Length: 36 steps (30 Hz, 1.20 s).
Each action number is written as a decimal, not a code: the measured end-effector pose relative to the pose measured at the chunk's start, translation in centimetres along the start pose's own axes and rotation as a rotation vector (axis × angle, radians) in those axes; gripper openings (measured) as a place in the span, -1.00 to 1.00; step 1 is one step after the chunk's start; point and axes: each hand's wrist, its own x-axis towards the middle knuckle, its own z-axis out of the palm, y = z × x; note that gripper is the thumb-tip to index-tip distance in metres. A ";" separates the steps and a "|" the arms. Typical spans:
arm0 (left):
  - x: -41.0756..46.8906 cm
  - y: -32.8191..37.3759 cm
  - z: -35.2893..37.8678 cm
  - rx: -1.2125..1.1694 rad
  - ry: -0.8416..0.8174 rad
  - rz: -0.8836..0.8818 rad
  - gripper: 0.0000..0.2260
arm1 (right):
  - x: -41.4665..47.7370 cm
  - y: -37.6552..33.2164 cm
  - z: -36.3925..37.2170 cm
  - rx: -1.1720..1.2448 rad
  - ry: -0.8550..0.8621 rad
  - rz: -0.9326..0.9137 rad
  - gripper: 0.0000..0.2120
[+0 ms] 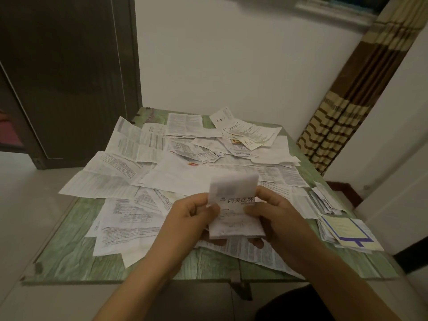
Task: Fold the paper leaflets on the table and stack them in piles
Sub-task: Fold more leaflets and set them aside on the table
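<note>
I hold a small white leaflet (234,205) with printed characters above the near middle of the green table (67,258). My left hand (192,218) pinches its left edge with thumb and fingers. Its right edge is pinched by my right hand (278,216). The leaflet's upper part bends toward me and looks blurred. Many unfolded leaflets (143,163) lie spread over the table. A pile of folded leaflets (347,232) sits at the right edge, topped by a yellowish sheet with a blue border. A smaller folded pile (324,200) lies just behind it.
A dark door (58,66) stands at the left and a white wall behind the table. A brown striped curtain (347,100) hangs at the right. Pale floor tiles surround the table. Bare green tabletop shows at the near left corner.
</note>
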 end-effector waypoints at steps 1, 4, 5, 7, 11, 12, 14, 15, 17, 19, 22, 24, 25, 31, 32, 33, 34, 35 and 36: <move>0.0 0.1 -0.1 -0.005 -0.011 -0.009 -0.73 | -0.1 0.0 -0.1 0.005 -0.001 -0.009 -0.77; 0.2 0.4 -0.2 -0.096 -0.026 -0.074 -0.73 | -0.1 0.1 -0.2 -0.007 0.015 -0.049 -0.64; 0.2 0.5 -0.1 -0.157 -0.022 -0.104 -0.76 | 0.0 0.1 -0.2 -0.024 0.032 -0.062 -0.59; 0.2 0.6 0.1 -0.271 -0.029 -0.150 -0.77 | 0.0 0.3 -0.1 -0.084 0.055 -0.115 -0.54; 0.0 0.3 0.8 -0.232 -0.106 -0.184 -0.62 | -0.1 0.6 0.1 -0.254 0.061 -0.271 -0.55; 0.0 0.2 0.9 -0.195 -0.095 -0.166 -0.62 | -0.1 0.7 0.1 -0.289 0.062 -0.300 -0.53; 0.0 -0.1 0.9 -0.124 -0.054 -0.101 -0.70 | -0.3 0.7 0.2 -0.312 0.053 -0.318 -0.53; 0.0 -0.2 0.9 -0.095 -0.029 -0.068 -0.76 | -0.4 0.6 0.3 -0.301 0.044 -0.304 -0.56; 0.1 -0.5 0.7 -0.062 0.027 -0.023 -0.84 | -0.4 0.3 0.4 -0.231 0.024 -0.247 -0.67; 0.1 -0.7 0.5 -0.034 0.086 0.028 -0.87 | -0.5 0.0 0.4 -0.163 -0.001 -0.195 -0.79; 0.2 -1.1 0.5 0.033 0.131 0.114 -0.89 | -0.4 0.0 0.4 -0.289 -0.041 -0.130 -0.70; 0.2 -1.3 0.5 0.064 0.143 0.146 -0.87 | -0.3 0.1 0.5 -0.367 -0.028 -0.123 -0.77; 0.2 -1.3 0.6 0.078 0.149 0.154 -0.85 | -0.3 0.2 0.5 -0.368 -0.011 -0.126 -0.79; 0.5 -1.5 0.9 0.071 0.216 0.171 -0.57 | -0.4 0.3 0.5 -0.278 -0.010 -0.146 -0.83; 0.5 -1.5 0.9 0.060 0.226 0.168 -0.56 | -0.4 0.4 0.5 -0.273 -0.020 -0.142 -0.85; 0.6 -1.6 0.9 0.062 0.235 0.176 -0.57 | -0.4 0.4 0.6 -0.267 -0.028 -0.132 -0.87; 0.6 -1.7 0.9 0.077 0.251 0.198 -0.62 | -0.4 0.5 0.6 -0.254 -0.031 -0.119 -0.89; 0.6 -1.9 1.0 0.100 0.275 0.233 -0.67 | -0.4 0.6 0.7 -0.239 -0.022 -0.108 -0.91; 0.6 -2.1 1.1 0.126 0.304 0.280 -0.70 | -0.3 0.7 0.9 -0.228 0.003 -0.108 -0.89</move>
